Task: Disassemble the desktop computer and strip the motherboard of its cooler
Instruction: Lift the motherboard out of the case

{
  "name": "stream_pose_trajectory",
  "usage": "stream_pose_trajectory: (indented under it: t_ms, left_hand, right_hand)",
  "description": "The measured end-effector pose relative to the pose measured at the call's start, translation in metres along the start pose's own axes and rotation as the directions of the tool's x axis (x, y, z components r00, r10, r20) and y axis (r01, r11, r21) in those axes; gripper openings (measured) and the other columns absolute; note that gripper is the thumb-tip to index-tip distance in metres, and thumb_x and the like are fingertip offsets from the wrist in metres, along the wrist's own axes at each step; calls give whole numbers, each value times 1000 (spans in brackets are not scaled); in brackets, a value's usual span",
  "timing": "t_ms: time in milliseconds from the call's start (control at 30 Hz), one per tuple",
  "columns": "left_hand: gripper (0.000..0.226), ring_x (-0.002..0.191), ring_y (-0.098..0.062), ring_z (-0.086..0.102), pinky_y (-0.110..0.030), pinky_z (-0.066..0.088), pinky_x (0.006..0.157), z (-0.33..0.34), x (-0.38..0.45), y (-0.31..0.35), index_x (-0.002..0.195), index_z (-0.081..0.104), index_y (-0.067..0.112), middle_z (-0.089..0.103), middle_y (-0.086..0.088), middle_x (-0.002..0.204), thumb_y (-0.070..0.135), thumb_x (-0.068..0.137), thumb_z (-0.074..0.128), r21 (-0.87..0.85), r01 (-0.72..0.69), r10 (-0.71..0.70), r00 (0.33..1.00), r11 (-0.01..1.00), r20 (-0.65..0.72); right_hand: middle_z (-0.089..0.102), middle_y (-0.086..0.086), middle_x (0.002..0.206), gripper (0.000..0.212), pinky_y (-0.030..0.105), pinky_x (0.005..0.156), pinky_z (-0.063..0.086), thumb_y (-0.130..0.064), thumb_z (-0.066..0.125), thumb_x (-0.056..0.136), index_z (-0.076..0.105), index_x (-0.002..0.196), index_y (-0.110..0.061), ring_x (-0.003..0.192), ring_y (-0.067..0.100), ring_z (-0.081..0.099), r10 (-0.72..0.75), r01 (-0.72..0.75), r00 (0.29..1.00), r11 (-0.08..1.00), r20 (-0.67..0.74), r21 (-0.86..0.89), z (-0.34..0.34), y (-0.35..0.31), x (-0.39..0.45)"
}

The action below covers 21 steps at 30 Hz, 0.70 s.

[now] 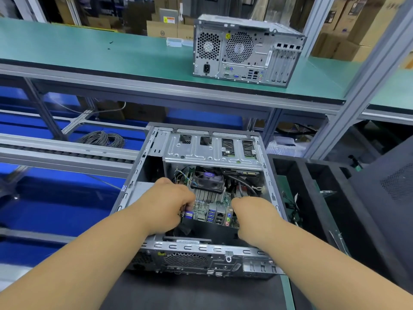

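Side panel is off the open case (143, 166); it lies flat on the black mat with the rear I/O end toward the person. Motherboard (209, 212) sits inside the case, and its near edge with the port block looks tilted up, so it is probably unscrewed and mid-lift. That's a judgement.

Left hand (166, 203) is curled round the board's left edge by the blue VGA port (188, 214). Right hand (252, 217) is on the board's right edge with fingers bent down out of sight; looks like a grip, but can't tell for sure.

Cooler (209, 183) (fan on finned heatsink) is mounted on the board, so the strip step is not started. Left to do: get the board clear of the chassis, then pull the cooler.

In the way: drive cage (212, 148) overhangs the far end of the board, loose wires (183, 176) at the left of the fan, black cable (244, 183) crossing at right. Whether any are plugged into the board isn't clear, so snag risk on the lift.

Around: second tower (243, 50) upright on the green shelf (89, 52), well apart; black foam tray (297, 186) just right of the case; coiled grey cable (102, 139) behind left.
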State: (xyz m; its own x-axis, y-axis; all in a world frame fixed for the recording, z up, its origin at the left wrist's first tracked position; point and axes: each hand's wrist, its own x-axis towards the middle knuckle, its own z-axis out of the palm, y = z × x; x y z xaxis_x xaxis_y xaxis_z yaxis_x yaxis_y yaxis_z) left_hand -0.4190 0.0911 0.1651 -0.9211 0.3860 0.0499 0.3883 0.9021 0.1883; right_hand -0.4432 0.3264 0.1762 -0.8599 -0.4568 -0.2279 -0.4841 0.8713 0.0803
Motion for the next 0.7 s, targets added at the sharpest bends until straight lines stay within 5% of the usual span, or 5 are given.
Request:
stream_pose_trajectory:
  t_ms: [200,300,400,567,700]
  left_hand:
    - [29,83,-8,47,-11,20,89,0,0,0,83,58,33,56,18,77,9,66,59,-135,4,9,995,991,97]
    - [29,80,-1,43,-24,26,99,-3,-2,0,82,56,35,55,19,77,11,65,58,-188,-6,29,992,982,120]
    - [31,78,0,47,-25,25,102,-11,-2,-1,81,57,36,55,18,78,9,66,59,-229,-7,28,996,973,88]
    - [28,86,1,49,-4,21,85,-27,-5,-8,82,62,33,58,15,80,9,67,61,-313,50,-38,998,948,44]
    - [31,78,-3,52,-9,38,70,-33,-7,-3,79,60,35,57,12,80,7,65,62,-341,57,4,985,938,175]
  right_hand:
    - [43,-4,76,33,32,59,36,-4,62,78,42,101,-16,72,19,46,-23,28,995,998,97,-53,-6,2,-3]
    - [54,6,109,52,33,70,37,-5,63,79,38,123,-12,94,24,53,-14,46,987,979,159,-197,-8,1,-7]
    - [45,13,124,59,34,78,42,-4,64,80,34,130,-9,110,27,50,23,26,983,966,184,-258,-11,0,-5]
    - [44,12,121,51,35,73,42,-9,59,85,38,132,-11,106,29,50,5,47,987,946,160,-320,-25,13,-9]
    - [51,8,110,45,35,68,36,-6,59,82,45,124,-13,94,26,52,-48,107,983,933,175,-344,-29,16,-18]
